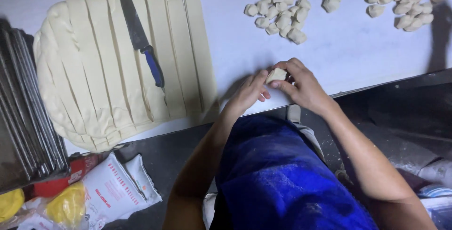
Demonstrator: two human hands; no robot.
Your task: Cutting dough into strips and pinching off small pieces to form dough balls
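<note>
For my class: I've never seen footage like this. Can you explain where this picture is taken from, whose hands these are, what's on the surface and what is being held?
The single picture comes from a camera worn on a person's head, looking down. The left hand and right hand pinch one small pale dough piece together at the edge of the white table. On it lie a flat sheet of dough cut into long strips, a blue-handled knife resting on the strips, and heaps of small dough lumps.

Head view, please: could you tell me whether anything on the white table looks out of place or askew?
One thing: the blue-handled knife lies on the cut sheet of pale dough strips, not on the white table. The small dough pieces sit in loose heaps. Both hands, left hand and right hand, pinch one dough lump.
</note>
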